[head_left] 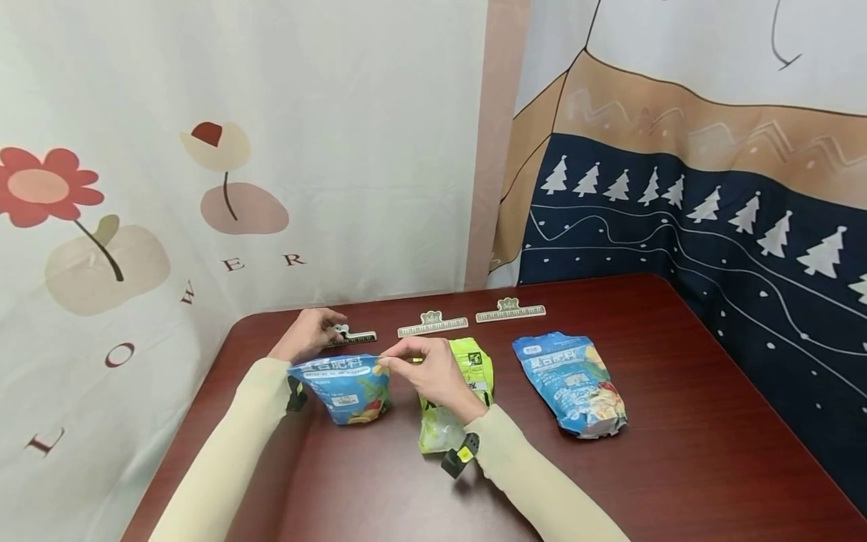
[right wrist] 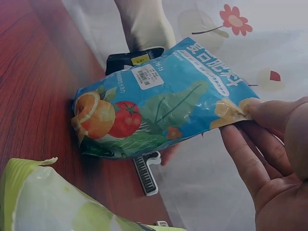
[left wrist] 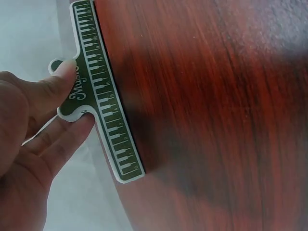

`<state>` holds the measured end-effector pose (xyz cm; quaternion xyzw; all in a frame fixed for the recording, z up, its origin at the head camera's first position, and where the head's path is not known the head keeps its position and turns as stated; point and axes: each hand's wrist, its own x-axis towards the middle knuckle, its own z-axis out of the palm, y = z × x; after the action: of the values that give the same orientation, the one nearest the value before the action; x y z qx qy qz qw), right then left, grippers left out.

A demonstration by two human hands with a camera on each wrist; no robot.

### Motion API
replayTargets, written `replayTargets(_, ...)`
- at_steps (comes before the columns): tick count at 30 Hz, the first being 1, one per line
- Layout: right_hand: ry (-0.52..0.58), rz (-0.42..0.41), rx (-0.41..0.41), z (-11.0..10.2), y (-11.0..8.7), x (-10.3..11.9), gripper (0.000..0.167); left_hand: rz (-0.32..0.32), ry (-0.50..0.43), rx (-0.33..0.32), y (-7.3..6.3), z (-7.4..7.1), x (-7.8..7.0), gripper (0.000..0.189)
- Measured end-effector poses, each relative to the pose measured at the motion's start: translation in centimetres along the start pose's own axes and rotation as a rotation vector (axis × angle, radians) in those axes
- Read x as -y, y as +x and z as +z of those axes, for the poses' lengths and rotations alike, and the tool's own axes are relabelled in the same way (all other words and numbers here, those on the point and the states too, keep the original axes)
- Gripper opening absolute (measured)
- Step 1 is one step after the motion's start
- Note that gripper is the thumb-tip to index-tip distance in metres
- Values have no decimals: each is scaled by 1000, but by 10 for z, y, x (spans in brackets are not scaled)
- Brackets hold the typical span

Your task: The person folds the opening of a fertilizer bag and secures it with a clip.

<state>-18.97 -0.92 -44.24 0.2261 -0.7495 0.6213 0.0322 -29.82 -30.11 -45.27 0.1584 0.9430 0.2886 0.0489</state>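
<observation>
My left hand point(head_left: 306, 336) is at the far left of the table, behind a blue bag. In the left wrist view its thumb and fingers pinch the handle of a dark green "Music" bag clip point(left wrist: 109, 108) with a piano-key and ruler pattern. The clip's long bar lies along the table edge in that view. With thumb and fingers, my right hand point(head_left: 443, 374) pinches the top right corner of the blue fertilizer bag point(head_left: 348, 391). This bag stands upright, its top edge pulled flat; fruit and vegetables are printed on its front point(right wrist: 159, 103).
A yellow-green bag point(head_left: 442, 430) lies just beyond my right wrist, partly covered by it. Farther right lies another blue bag point(head_left: 572, 384). Two light-coloured clips point(head_left: 433, 326) lie along the back of the red-brown table point(head_left: 684, 421). Printed curtains point(head_left: 379, 150) hang behind.
</observation>
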Motion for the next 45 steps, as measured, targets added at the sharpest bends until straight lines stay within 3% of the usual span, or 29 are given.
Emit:
replayTargets(5,4,1,-2,0,0,0,5,17,20,-32,-4,0,1,26)
replayTargets(11,10,1,4,0,0,0,6,35,34,-135,-13,-2,2,22)
replayTargets(18,15,-1,11,-3,0,-1,5,56,13,-230,-18,-1,3,18)
replayTargets(24,32,5,22,-3,-1,0,7,31,-33,-292,-22,-2,-1,13)
replayTargets(29,35,11,26,-3,-1,0,8,24,-59,-332,-26,-9,-6,13)
replayTargets(35,39,5,31,-4,-1,2,9,62,-31,-386,-32,-20,-8,14)
replayTargets(45,52,-32,26,-4,0,-1,9,64,-44,-430,-47,-41,-18,16)
